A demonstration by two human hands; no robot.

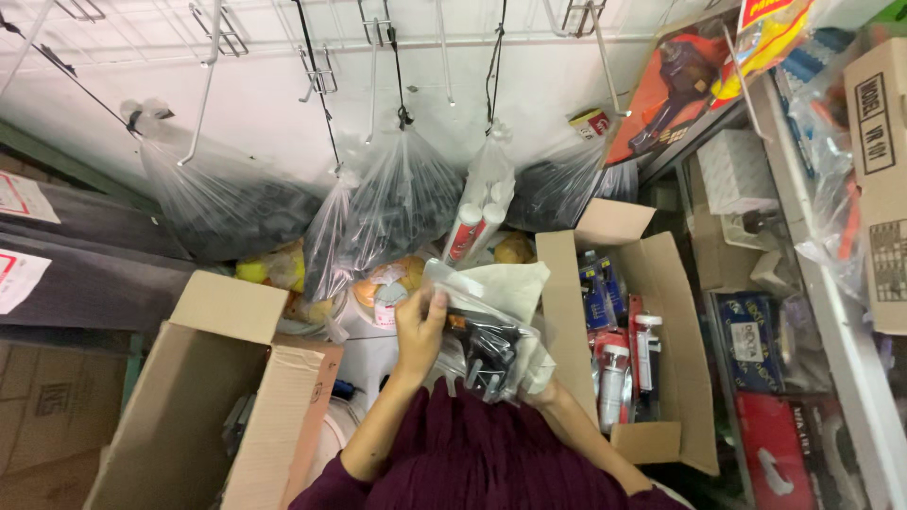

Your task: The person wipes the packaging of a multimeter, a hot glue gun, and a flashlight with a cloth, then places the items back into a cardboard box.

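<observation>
My left hand (419,326) grips the top edge of a clear plastic bag (491,340) that holds dark metal parts. My right hand is hidden under that bag at about its lower right; only its forearm (576,430) shows, in a dark red sleeve. The bag is held in front of my chest, between two open cardboard boxes. A pale folded sheet (510,283) sticks up behind the bag.
An open cardboard box (661,283) on the right holds tubes and bottles. Another open box (189,406) stands at the left. Several clear bags of dark items (397,203) hang from wall hooks. Shelves with packaged goods (784,312) run along the right.
</observation>
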